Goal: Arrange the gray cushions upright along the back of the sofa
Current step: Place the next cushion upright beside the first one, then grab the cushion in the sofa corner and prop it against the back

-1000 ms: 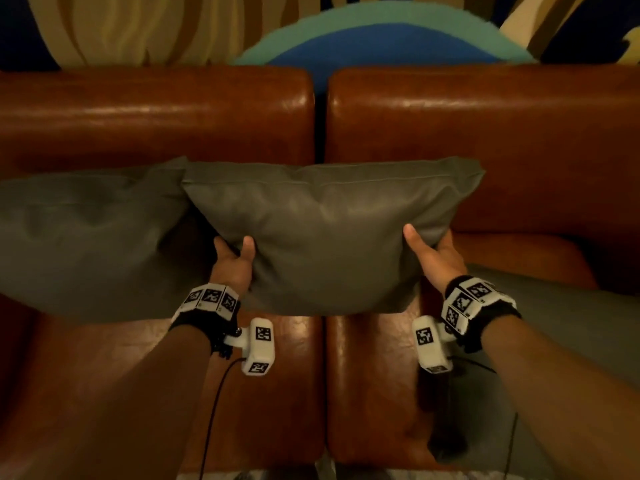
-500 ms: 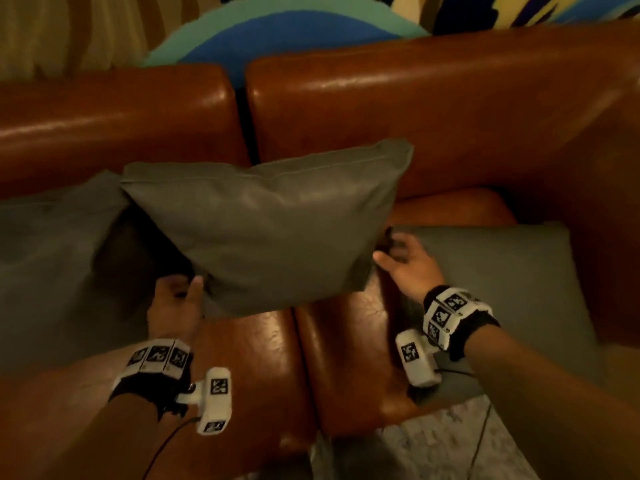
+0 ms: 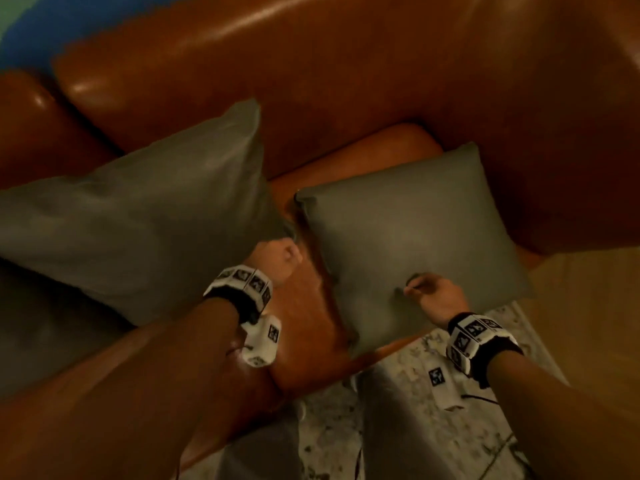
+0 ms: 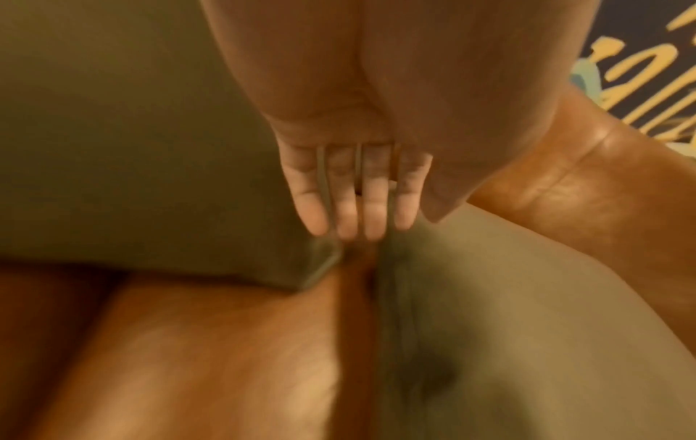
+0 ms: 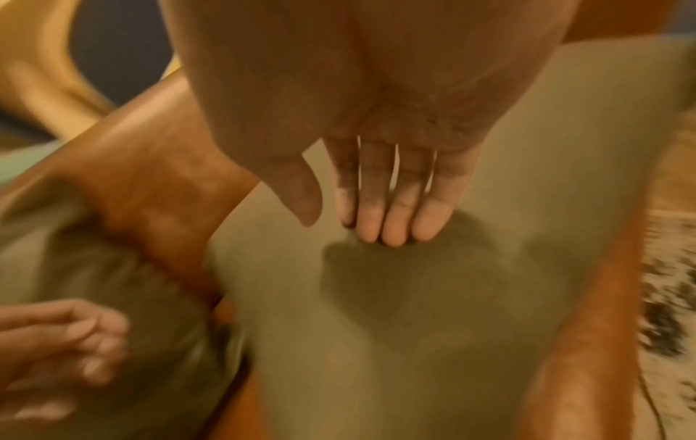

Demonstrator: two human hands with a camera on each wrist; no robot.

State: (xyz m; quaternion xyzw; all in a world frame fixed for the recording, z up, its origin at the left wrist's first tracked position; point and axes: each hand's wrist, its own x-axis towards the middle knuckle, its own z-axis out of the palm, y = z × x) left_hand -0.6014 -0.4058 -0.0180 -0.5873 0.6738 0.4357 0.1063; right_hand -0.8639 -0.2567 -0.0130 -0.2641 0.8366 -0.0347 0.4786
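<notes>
Item: flat gray cushion [image 3: 412, 244]. Lying face-up on the sofa seat [image 3: 304, 306] at the right end, near the armrest [image 3: 554, 168], back edge just short of the backrest [image 3: 346, 91]. Not yet upright.

Item: upright gray cushion [image 3: 138, 216]. Leaning against the backrest, left of the flat one, lower right corner close to it without clear contact.

Item: further gray cushion [image 3: 45, 327]. Far left, partly out of frame; pose hard to read.

Item: right hand [image 3: 433, 296]. Poised over the front part of the flat cushion, fingers [image 5: 391, 220] straight and together, released, grasping nothing; tips at or just above the fabric, contact not certain through blur.

Item: left hand [image 3: 277, 261]. Between the two cushions, at the upright one's lower corner, fingers [image 4: 354, 208] extended, released, holding nothing.

Item: patterned rug [image 3: 398, 410]. On the floor in front of the sofa.

Step in hand, judged: reaching for the flat cushion to stand it up.

Handling notes: take opposite side edges, one hand each, rather than pinching the middle, since soft filling likely sags. Lift front edge, pivot onto back edge, press against the backrest beside the standing cushion. Avoid nudging the neighbour; settle the base firmly so slick leather does not let it slide forward.
</notes>
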